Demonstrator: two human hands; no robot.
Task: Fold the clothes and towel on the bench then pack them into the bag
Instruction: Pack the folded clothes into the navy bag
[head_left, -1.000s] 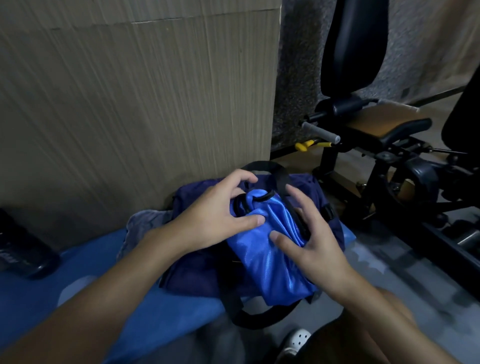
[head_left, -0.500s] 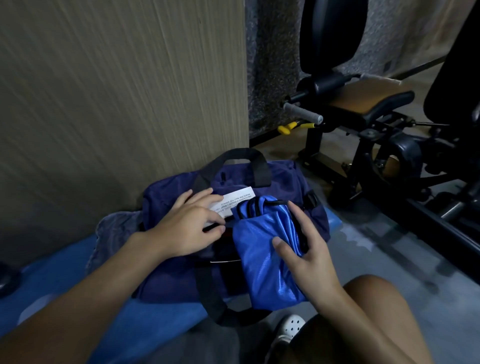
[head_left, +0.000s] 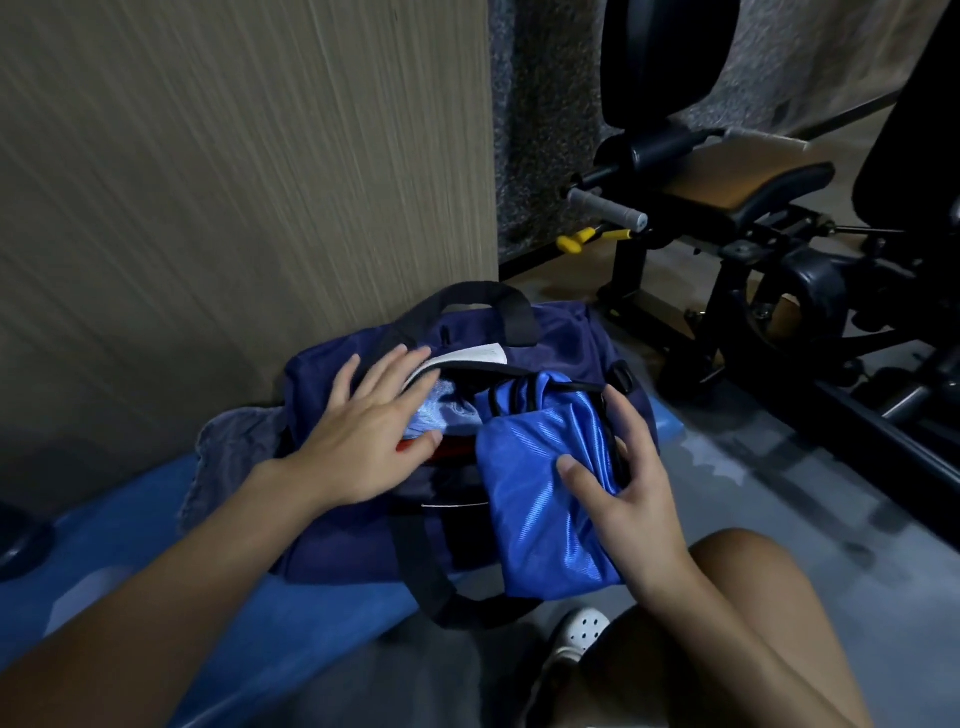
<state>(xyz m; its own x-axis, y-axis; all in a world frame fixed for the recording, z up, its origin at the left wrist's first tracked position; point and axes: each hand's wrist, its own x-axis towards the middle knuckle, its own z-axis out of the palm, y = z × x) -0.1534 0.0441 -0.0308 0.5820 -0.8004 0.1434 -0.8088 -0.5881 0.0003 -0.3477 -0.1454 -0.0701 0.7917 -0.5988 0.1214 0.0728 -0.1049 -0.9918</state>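
Since a second ago the left hand (head_left: 363, 441) has come off the bright blue folded garment (head_left: 545, 499) and now lies flat, fingers spread, across the mouth of the navy bag (head_left: 332, 540), pressing on what is already inside: a pale blue fabric (head_left: 441, 410) and a sliver of something red (head_left: 415, 447) show just beyond its fingertips. Its grip is splayed and holds nothing. The right hand (head_left: 628, 499) keeps its grip on the garment, thumb on the top face and fingers curled around the far edge where black drawcords (head_left: 519, 395) bunch; the bundle sits half over the bag's right side, its near end hanging past the bag's edge, not yet in. Judgement: the left hand is flattening the contents to make room, so the garment's insertion is the step in hand. A grey towel (head_left: 234, 452) lies on the blue bench (head_left: 156, 571), touching the bag's left end and partly under it, apparently still to be packed. A white label (head_left: 478, 356) has been exposed inside the bag's upper lip, below the black handle (head_left: 483, 306); it carries print, too small and blurred to read. No brand marks are legible anywhere.
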